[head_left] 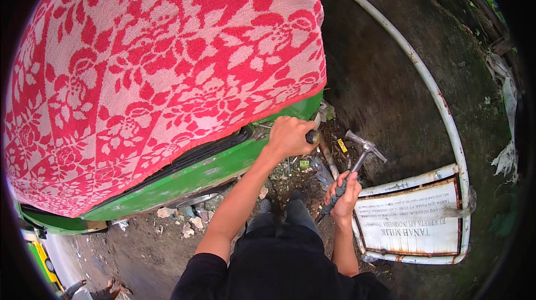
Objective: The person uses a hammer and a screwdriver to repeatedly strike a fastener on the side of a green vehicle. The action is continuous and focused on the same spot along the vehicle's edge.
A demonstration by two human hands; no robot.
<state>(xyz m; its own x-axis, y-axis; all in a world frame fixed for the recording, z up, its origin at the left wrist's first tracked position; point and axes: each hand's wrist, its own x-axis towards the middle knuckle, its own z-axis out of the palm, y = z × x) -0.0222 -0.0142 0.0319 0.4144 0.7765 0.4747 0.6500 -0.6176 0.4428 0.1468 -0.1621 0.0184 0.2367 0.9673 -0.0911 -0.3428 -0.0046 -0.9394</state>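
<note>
My left hand (287, 135) is closed around a dark, rounded object (312, 137), perhaps a tool handle, beside the rear part of a green vehicle body (218, 167); the rest of that object is mostly hidden. My right hand (345, 199) grips a claw hammer (360, 160) by its dark grey handle, with the metal head raised to the right of my left hand. A red and pale pink floral cloth (173, 54) covers the top of the vehicle.
A rusty white sign (410, 210) on a long bent pole (413, 60) lies at the right. Rubble (195, 222) litters the dirt around my feet (293, 199). At lower left are a road, a yellow-and-green vehicle (46, 261) and another person's legs (106, 290).
</note>
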